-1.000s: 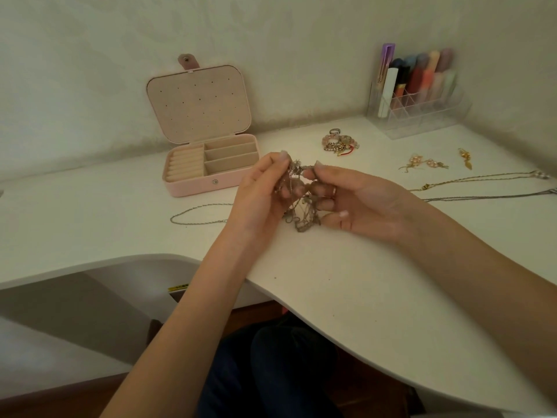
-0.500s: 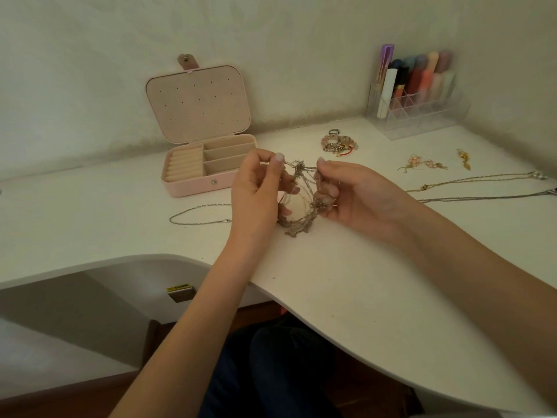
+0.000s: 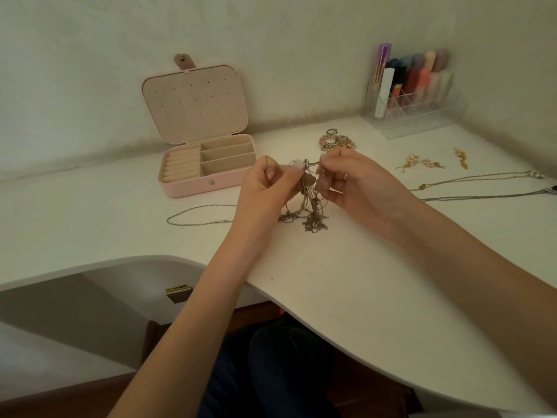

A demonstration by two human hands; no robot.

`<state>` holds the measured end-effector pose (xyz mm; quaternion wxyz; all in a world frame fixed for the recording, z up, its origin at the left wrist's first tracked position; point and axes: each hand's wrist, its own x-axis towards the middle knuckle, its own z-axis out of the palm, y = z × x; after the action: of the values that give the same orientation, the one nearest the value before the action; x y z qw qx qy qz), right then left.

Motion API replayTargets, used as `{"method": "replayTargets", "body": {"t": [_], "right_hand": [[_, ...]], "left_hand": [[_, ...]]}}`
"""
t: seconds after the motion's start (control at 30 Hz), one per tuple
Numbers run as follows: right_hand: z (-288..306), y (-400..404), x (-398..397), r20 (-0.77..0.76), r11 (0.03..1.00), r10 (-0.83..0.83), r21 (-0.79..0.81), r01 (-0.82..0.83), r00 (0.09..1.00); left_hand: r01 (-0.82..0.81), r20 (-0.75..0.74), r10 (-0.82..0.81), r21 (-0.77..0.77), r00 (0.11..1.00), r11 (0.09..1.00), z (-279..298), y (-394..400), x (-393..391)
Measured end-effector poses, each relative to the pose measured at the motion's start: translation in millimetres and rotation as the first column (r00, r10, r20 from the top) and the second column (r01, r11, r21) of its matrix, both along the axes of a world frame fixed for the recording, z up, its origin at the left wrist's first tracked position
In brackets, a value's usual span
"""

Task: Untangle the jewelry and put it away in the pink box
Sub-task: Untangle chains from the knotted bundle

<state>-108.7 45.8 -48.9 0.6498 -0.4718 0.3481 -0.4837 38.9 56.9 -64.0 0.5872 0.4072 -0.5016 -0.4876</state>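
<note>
A knot of thin tangled chains (image 3: 310, 212) hangs between my hands, its lower end touching the white desk (image 3: 346, 291). My left hand (image 3: 265, 188) pinches the strands at the top left, and my right hand (image 3: 358, 182) pinches them at the top right. The pink box (image 3: 208, 164) stands open behind my left hand, lid upright, its compartments showing nothing inside. A silver chain (image 3: 199, 218) lies loose on the desk left of my left hand, its right part hidden behind that hand. Two long chains (image 3: 479, 185) stretch across the desk to the right.
A beaded bracelet with rings (image 3: 336, 141) lies behind my right hand. Pink earrings (image 3: 422, 162) and a gold earring (image 3: 461, 156) lie at the right. A clear organizer (image 3: 416, 98) with cosmetics stands in the back right corner. The desk's curved front edge runs below my forearms.
Both hands have lifted the tangle a little and shifted their pinch to its top. The right hand's fingers, spread under the chains a second ago, now curl round the strands.
</note>
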Motion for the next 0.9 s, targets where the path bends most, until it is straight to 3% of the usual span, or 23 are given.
{"method": "replayTargets", "body": {"t": [0.3, 0.47, 0.77, 0.9], "right_hand": [[5, 4, -4, 0.005, 0.981, 0.086, 0.176, -0.085, 0.996], [13, 9, -9, -0.093, 0.972, 0.198, 0.145, -0.184, 0.976], [15, 5, -21, -0.122, 0.957, 0.291, 0.045, -0.287, 0.949], [13, 2, -22, -0.094, 0.953, 0.303, 0.028, -0.302, 0.948]], "left_hand": [[0.13, -0.112, -0.124, 0.056, 0.986, 0.99, 7, 3, 2], [0.206, -0.155, -0.181, 0.16, 0.971, 0.965, 15, 8, 6], [0.23, 0.035, -0.235, 0.113, 0.971, 0.967, 20, 9, 19], [0.236, 0.31, -0.254, 0.093, 0.916, 0.967, 21, 7, 21]]}}
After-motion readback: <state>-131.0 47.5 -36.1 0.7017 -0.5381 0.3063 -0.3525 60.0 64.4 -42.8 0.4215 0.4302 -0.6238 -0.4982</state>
